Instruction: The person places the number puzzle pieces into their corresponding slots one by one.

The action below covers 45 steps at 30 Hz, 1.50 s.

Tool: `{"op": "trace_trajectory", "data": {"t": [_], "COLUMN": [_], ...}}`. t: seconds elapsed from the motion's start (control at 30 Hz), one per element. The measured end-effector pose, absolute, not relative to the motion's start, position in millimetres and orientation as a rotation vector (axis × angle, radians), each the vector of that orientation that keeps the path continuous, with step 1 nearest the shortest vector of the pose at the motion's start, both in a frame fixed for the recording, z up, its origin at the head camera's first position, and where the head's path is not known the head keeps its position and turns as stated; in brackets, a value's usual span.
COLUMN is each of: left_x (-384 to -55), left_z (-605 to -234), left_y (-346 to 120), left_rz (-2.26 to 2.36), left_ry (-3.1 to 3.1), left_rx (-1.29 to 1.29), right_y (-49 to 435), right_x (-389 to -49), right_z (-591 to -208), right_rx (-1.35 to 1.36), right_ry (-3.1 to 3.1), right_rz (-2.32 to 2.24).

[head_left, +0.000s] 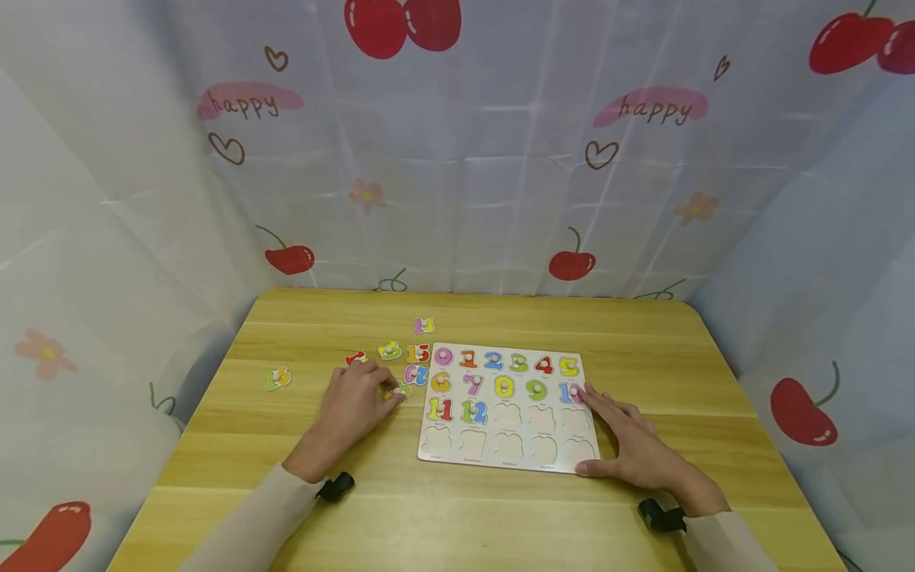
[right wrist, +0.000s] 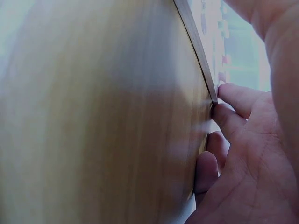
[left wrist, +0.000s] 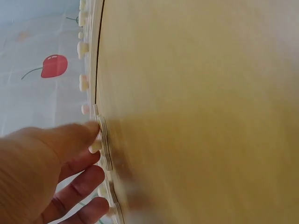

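A white number puzzle board (head_left: 525, 419) lies on the table, with pieces 0 to 12 in the upper slots and bare recesses below. To its left, my left hand (head_left: 355, 401) pinches a green-and-yellow number piece (head_left: 403, 390) by its knob; the hand partly hides its digits. In the left wrist view, thumb and index finger flank the pale knob (left wrist: 95, 146), close to the tabletop. My right hand (head_left: 636, 449) rests at the board's right edge, its thumb at the lower corner and extended fingers beside the 10 piece (head_left: 571, 393). The board's edge (right wrist: 201, 60) touches those fingertips in the right wrist view.
Loose number pieces lie left of the board: a 15 (head_left: 418, 353), a pink-and-blue piece (head_left: 416, 375), a yellow-green one (head_left: 389, 350), a red one (head_left: 356, 358) partly behind my left hand, a 14 (head_left: 424, 325) and a green-and-orange piece (head_left: 278, 378). A printed curtain (head_left: 472, 214) surrounds the table.
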<state>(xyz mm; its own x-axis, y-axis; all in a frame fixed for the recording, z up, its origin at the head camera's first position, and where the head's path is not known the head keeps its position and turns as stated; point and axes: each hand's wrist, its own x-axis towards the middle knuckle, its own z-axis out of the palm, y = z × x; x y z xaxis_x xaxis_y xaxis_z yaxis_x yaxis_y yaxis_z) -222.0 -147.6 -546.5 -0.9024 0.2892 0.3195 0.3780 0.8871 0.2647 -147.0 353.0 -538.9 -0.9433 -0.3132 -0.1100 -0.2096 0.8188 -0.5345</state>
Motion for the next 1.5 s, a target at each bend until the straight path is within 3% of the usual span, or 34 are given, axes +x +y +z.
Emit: {"op": "trace_trajectory", "data": {"t": [0.63,1.5], "left_x": [-223.0,-223.6], "left_z": [-529.4,-528.9], "left_y": [-122.3,-35.9], "left_rz": [-0.555,-0.613], "left_ry": [-2.704,-2.601], "left_rx": [-0.599,-0.988], "right_y": [352.3,353.9], "right_x": [-146.7,-147.4], "right_z": [-536.7,-540.2], "right_rx": [-0.408,-0.413], "right_ry": [2.816,2.809], "right_rz": [-0.787,-0.817]}}
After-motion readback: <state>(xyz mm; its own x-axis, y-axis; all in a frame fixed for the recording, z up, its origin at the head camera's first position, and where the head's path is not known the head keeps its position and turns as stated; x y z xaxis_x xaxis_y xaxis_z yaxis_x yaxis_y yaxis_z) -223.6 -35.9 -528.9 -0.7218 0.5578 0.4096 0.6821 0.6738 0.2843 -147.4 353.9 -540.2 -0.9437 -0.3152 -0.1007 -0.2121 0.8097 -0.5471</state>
